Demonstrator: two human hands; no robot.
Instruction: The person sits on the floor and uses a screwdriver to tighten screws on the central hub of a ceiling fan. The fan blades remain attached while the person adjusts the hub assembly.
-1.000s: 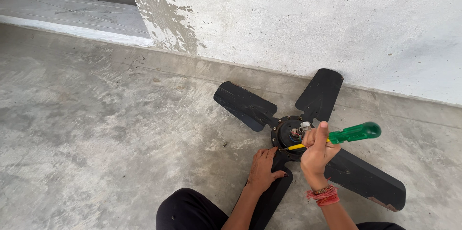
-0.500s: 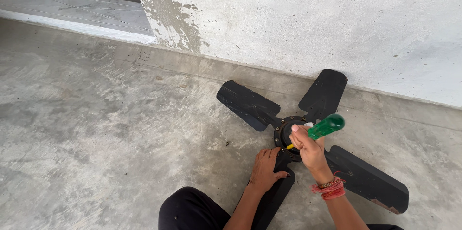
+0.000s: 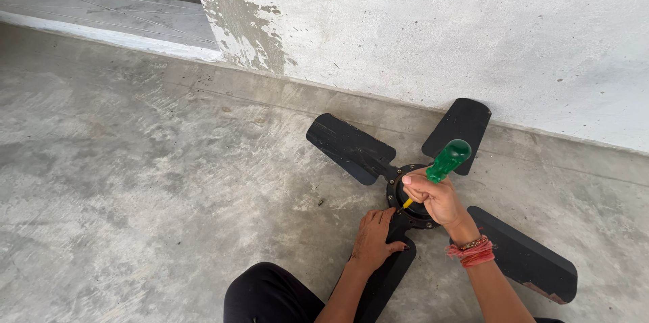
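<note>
A black four-bladed fan [image 3: 348,147] lies flat on the concrete floor. My right hand [image 3: 433,198] is shut on a screwdriver with a green handle [image 3: 447,159], held nearly upright over the round hub [image 3: 395,188]. Its yellow shaft points down into the hub. My left hand [image 3: 375,238] presses flat on the near blade, just below the hub. Red thread bands circle my right wrist.
A rough white wall [image 3: 433,32] rises just behind the fan. A raised concrete step [image 3: 115,22] runs along the far left. My dark-trousered knee [image 3: 270,296] is at the bottom, beside the near blade.
The screwdriver has swung from lying sideways to nearly upright over the hub. My right hand has moved slightly left onto the hub. My left hand stays on the blade.
</note>
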